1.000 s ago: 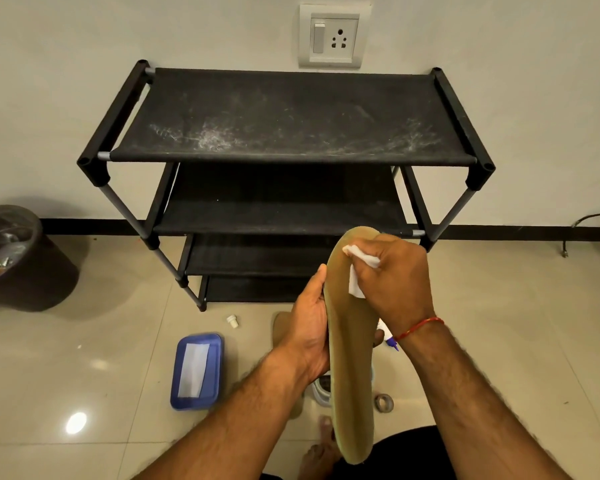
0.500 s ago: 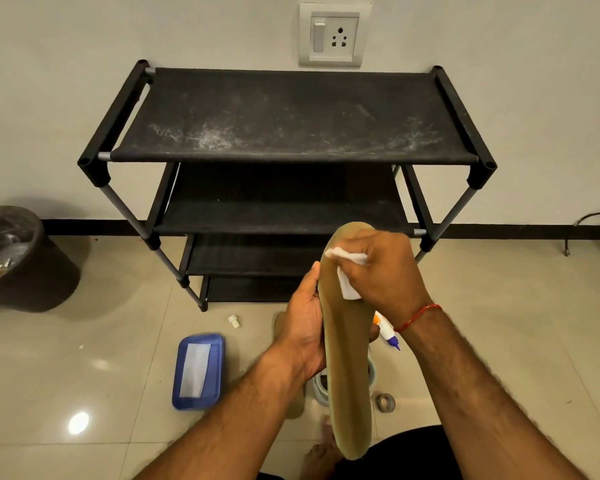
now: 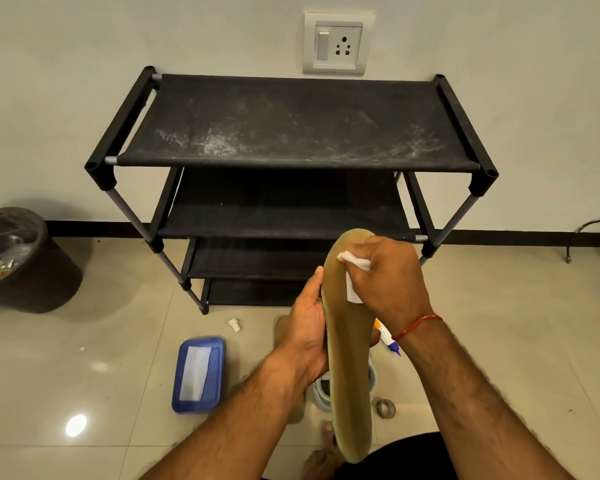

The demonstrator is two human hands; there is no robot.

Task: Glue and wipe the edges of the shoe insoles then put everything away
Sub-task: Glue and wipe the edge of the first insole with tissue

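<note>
A long tan shoe insole point(image 3: 349, 375) stands upright in front of me. My left hand point(image 3: 309, 327) grips its left edge at mid-height. My right hand point(image 3: 387, 275) pinches a white tissue point(image 3: 354, 271) and presses it against the insole's upper part near the toe end. A second tan insole point(image 3: 283, 327) lies on the floor, mostly hidden behind my left hand. A glue tube point(image 3: 387, 337) with a blue tip lies on the floor just right of the held insole. A small white cap point(image 3: 234, 324) lies on the tiles.
A black shoe rack point(image 3: 298, 133) stands against the wall ahead. A blue box point(image 3: 198, 374) with a white sheet sits on the floor at left. A dark waste bin point(image 3: 18, 258) is far left. A tape roll point(image 3: 385, 407) and a pale container point(image 3: 321, 389) lie near my feet.
My right hand with the tissue slid along the insole's upper edge, first left and down, then back up slightly. My left hand kept its hold.
</note>
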